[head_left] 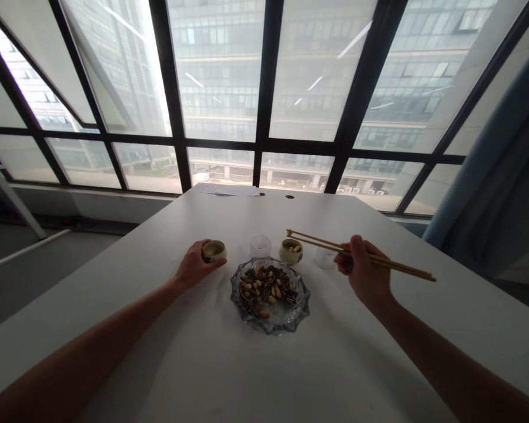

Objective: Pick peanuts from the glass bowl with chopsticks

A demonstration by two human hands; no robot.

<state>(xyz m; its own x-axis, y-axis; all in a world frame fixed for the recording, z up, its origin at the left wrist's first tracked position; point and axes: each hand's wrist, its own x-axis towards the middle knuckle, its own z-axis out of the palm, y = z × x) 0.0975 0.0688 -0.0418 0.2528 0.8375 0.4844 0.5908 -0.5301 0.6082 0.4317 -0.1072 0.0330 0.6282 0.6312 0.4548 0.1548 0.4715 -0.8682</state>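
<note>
A scalloped glass plate [300, 311] of mixed nuts and dark seeds sits in the middle of the white table [229, 376]. My left hand [194, 267] is wrapped round a small cream cup [214, 250] just left of the plate. My right hand [364, 270] is closed on a pair of wooden chopsticks [321, 242], held above the table with their tips over a second small cream cup [291, 251] that has a few nuts in it. A small clear plastic cup [260, 245] stands between the two cream cups.
Another clear cup [325, 257] stands just left of my right hand. Papers [231, 190] lie at the table's far edge by a large black-framed window. A blue curtain [498, 170] hangs at the right. Bare floor lies to the left.
</note>
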